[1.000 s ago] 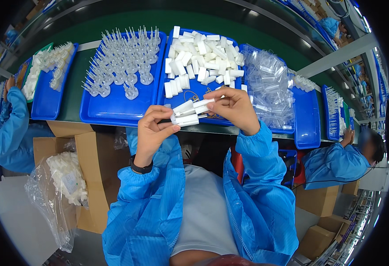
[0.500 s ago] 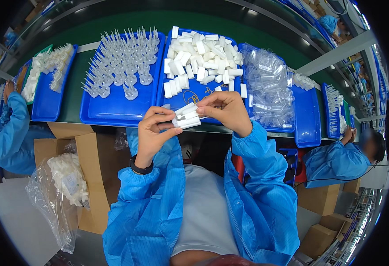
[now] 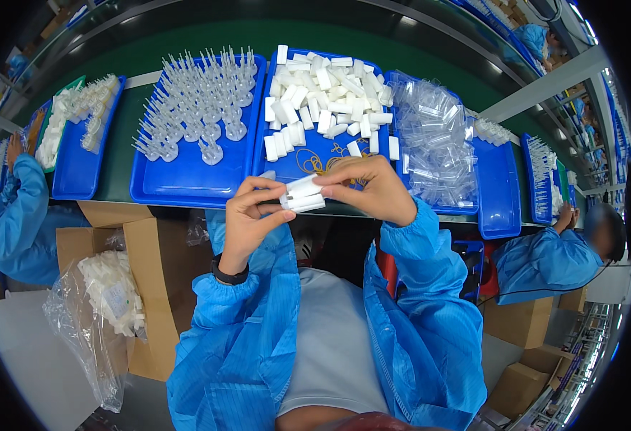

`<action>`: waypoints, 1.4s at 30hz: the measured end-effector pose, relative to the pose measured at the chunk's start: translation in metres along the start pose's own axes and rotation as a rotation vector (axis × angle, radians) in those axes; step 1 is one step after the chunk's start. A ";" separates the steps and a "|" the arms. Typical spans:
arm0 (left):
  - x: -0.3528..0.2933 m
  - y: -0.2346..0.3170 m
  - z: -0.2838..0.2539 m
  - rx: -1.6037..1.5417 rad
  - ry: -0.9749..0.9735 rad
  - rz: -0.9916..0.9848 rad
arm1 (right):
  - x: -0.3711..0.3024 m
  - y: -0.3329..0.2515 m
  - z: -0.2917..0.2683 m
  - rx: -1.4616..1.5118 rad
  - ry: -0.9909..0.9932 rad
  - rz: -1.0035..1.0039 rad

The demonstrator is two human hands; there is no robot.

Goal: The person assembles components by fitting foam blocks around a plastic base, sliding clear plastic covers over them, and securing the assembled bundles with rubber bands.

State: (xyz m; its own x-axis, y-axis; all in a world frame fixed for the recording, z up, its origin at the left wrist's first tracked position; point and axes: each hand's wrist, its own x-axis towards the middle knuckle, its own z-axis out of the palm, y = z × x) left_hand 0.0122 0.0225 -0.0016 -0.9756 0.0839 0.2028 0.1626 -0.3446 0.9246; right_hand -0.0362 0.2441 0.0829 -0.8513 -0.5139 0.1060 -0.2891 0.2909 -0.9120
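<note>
In front of my chest, my left hand is closed round the left end of a cluster of white blocks set side by side. My right hand pinches the right end of the same cluster between thumb and fingers. The inner ends of the blocks are partly hidden by my fingertips. Just beyond my hands, a blue tray bears a heap of loose white blocks and several yellowish rubber bands.
Left of that tray, another blue tray holds clear round-based pieces with upright stems. Clear plastic sleeves fill the tray at right. An open cardboard box with a bag stands at lower left. Co-workers in blue sit at both sides.
My right hand has shifted slightly right, its fingers now lying further over the blocks. The white blocks sit closer together. My left hand has barely moved.
</note>
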 end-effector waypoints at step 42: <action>-0.007 -0.004 -0.007 -0.518 0.043 -0.340 | 0.001 -0.018 0.039 -0.199 0.217 -0.329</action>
State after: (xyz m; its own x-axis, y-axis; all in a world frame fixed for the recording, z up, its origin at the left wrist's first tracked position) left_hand 0.0168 0.0165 -0.0093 -0.9669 0.2351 -0.0988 -0.2409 -0.7152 0.6561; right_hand -0.0143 0.2069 0.0832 -0.7662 -0.4298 0.4778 -0.6204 0.3010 -0.7242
